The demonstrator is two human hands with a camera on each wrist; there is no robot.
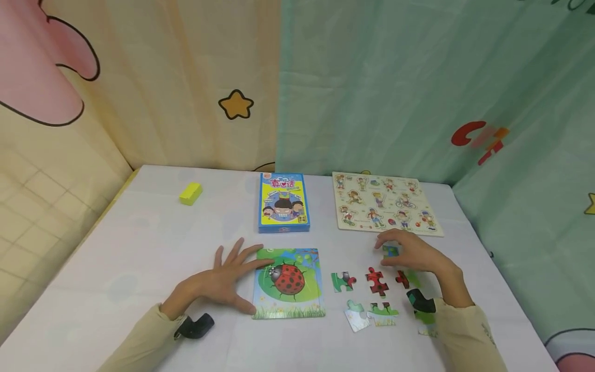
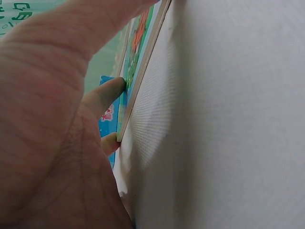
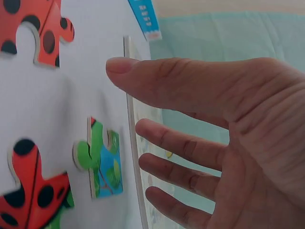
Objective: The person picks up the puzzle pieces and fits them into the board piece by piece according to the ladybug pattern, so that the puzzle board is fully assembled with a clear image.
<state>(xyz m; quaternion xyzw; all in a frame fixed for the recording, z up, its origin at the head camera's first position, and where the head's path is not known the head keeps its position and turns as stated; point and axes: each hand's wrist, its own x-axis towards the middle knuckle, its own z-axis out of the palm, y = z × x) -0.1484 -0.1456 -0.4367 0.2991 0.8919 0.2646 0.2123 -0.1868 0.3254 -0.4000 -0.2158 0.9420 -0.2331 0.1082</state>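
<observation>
A square ladybug puzzle board [image 1: 288, 307] lies flat in the front middle of the table. My left hand [image 1: 223, 281] has its fingers spread at the board's left side, with fingertips touching its edge and top. In the left wrist view, two fingers meet the rim of the board [image 2: 143, 71]. My right hand [image 1: 413, 250] hovers, fingers relaxed and apart, above a blue-and-green jigsaw piece [image 3: 108, 169]. Nothing is between its thumb and fingers. Nearby lie a red spotted jigsaw piece [image 1: 376, 282], a red-and-green one [image 3: 35, 191] and a green one with red [image 1: 341, 281].
More loose pieces, among them a white-and-green one [image 1: 357, 316], lie toward the front, some partly hidden by the right sleeve [image 1: 469, 330]. Farther back are a blue-and-yellow box [image 1: 283, 204], a wooden picture board [image 1: 386, 204] and a yellow block [image 1: 190, 194]. Curtains hang behind the table.
</observation>
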